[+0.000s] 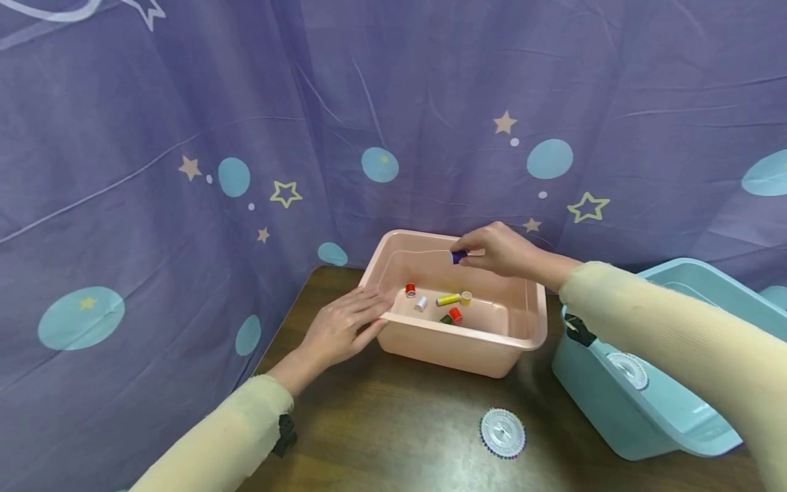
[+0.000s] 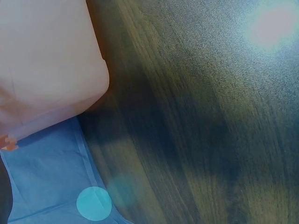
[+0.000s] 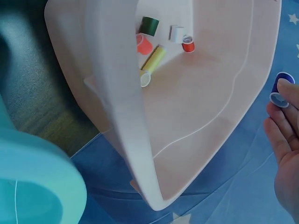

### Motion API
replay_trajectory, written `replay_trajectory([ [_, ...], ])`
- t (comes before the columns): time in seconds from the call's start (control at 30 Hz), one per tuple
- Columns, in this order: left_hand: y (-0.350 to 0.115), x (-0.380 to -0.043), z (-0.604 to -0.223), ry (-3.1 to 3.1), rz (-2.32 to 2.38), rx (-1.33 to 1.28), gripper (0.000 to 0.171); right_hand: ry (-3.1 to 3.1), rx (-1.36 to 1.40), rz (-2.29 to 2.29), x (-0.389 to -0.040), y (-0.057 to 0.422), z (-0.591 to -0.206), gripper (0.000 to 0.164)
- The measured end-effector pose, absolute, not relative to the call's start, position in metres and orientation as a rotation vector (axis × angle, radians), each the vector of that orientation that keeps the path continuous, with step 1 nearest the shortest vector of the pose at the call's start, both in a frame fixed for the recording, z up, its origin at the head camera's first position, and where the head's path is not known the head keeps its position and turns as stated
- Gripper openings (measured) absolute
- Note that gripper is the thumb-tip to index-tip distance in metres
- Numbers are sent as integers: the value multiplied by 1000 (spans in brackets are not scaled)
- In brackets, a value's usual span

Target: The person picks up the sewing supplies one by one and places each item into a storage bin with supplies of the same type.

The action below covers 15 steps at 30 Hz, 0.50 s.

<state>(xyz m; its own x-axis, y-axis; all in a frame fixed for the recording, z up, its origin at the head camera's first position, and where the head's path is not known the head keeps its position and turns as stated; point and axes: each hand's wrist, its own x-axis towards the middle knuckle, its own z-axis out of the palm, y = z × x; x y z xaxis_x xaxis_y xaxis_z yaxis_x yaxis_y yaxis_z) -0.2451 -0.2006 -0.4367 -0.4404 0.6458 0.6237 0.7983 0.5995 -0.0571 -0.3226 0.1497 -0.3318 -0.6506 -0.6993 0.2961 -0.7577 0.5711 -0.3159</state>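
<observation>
My right hand (image 1: 499, 250) pinches a dark blue spool of thread (image 1: 458, 257) above the back of the pink plastic bin (image 1: 455, 326). In the right wrist view that spool (image 3: 283, 89) sits between thumb and fingers, its pale end ring showing. My left hand (image 1: 344, 321) rests with extended fingers on the bin's left front rim. Inside the bin lie several spools: a red spool (image 1: 410, 290), a white spool (image 1: 421, 304), a yellow spool (image 1: 448, 299), an orange-red spool (image 1: 456, 314) and a dark green spool (image 1: 445, 319). The left wrist view shows mostly the bin's outside (image 2: 51, 60).
A teal bin (image 1: 602, 389) stands to the right, partly behind my right sleeve, with a pin wheel (image 1: 630, 370) inside near its left wall. Another round pin wheel (image 1: 503, 433) lies on the wooden table (image 1: 393, 424). A purple curtain (image 1: 430, 102) hangs behind the bins.
</observation>
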Motion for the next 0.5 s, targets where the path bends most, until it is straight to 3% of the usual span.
replay_trajectory([
  [0.5,-201,-244,-436,-2236,-308,-1132,39,-2807,1242,620,-341,135,-355,22],
])
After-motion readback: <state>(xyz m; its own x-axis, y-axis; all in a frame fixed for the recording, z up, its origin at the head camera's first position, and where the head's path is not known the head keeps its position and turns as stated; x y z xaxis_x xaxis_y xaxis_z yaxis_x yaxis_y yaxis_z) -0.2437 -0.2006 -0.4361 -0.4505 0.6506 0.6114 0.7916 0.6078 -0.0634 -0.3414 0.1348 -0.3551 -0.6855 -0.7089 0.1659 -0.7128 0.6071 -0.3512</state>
